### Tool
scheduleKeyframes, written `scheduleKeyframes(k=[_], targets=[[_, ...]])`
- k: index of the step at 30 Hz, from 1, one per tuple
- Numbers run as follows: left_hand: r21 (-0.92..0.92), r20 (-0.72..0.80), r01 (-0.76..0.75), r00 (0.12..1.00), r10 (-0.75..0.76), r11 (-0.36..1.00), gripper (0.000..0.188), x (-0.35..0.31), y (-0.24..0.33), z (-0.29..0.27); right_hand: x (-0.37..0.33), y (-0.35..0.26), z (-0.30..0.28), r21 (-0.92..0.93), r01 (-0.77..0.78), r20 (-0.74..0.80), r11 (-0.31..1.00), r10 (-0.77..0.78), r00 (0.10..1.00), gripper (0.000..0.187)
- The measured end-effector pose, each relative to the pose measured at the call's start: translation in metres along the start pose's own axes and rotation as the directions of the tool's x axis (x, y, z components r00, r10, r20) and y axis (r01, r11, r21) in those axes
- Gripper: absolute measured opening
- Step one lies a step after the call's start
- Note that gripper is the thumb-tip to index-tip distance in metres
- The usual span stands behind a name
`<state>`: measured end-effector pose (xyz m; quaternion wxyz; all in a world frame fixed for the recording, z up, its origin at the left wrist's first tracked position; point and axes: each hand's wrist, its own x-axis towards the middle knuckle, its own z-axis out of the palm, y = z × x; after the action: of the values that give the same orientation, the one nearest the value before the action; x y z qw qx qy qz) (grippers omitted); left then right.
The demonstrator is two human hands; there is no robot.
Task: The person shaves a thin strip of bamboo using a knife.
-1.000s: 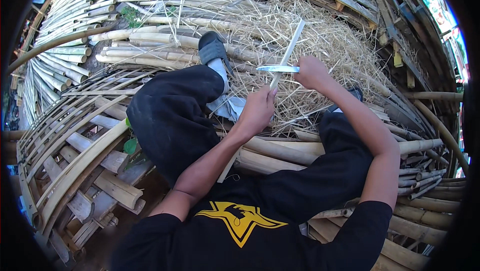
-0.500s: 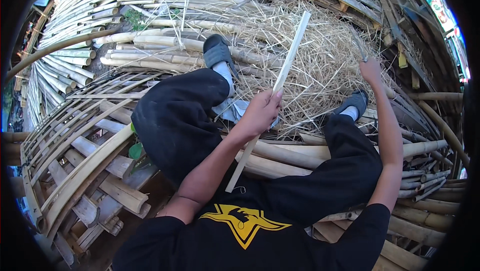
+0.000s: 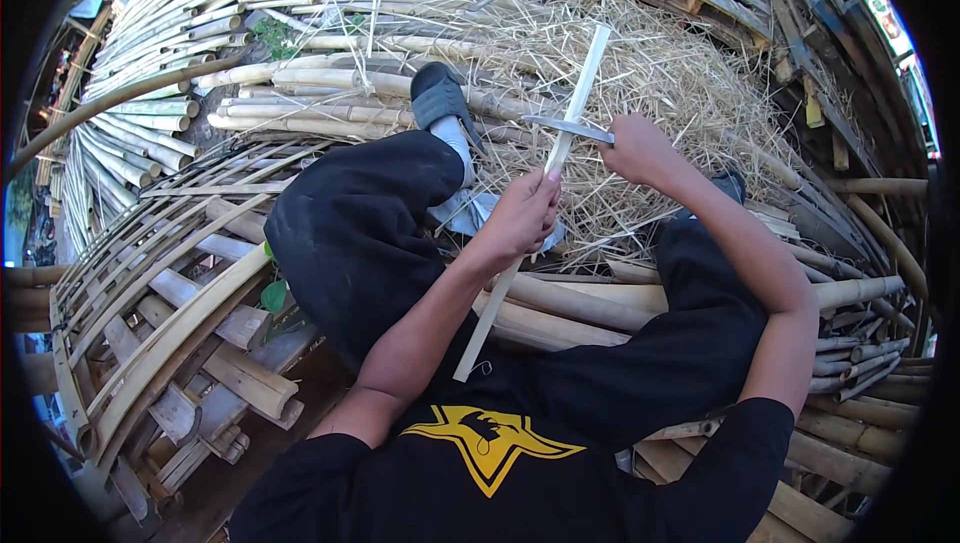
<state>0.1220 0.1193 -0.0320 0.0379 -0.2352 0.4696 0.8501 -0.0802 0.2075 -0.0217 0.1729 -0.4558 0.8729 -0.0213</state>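
Left hand (image 3: 520, 215) has a clenched grip around the middle of a long pale bamboo strip (image 3: 575, 103), which runs slanted from near the lap up to over the straw pile (image 3: 690, 83). Right hand (image 3: 638, 148) is clenched on the handle of a knife (image 3: 568, 128); the blade lies across the strip, touching it above the left hand. Both hands are in front of the person, btw. the bent knees in black trousers. Left foot wears a dark sandal (image 3: 437, 93), resting on bamboo poles (image 3: 300, 73). At person's left lies a woven bamboo frame (image 3: 150, 263), w/ short cut wood pieces beside it.
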Motion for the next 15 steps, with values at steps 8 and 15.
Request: scheduleKeyframes(k=[8, 15], targets=[[0.125, -0.054, 0.015, 0.999, -0.008, 0.992, 0.032, 0.002, 0.000, 0.010, 0.012, 0.020, -0.013, -0.203, -0.001, -0.040, 0.979, -0.007, 0.999, 0.023], [0.094, 0.047, 0.093, 0.994, -0.098, 0.991, 0.029, -0.027, -0.005, -0.006, 0.019, 0.224, -0.114, -0.152, -0.645, -0.444, 0.749, 0.531, 0.722, 0.028]])
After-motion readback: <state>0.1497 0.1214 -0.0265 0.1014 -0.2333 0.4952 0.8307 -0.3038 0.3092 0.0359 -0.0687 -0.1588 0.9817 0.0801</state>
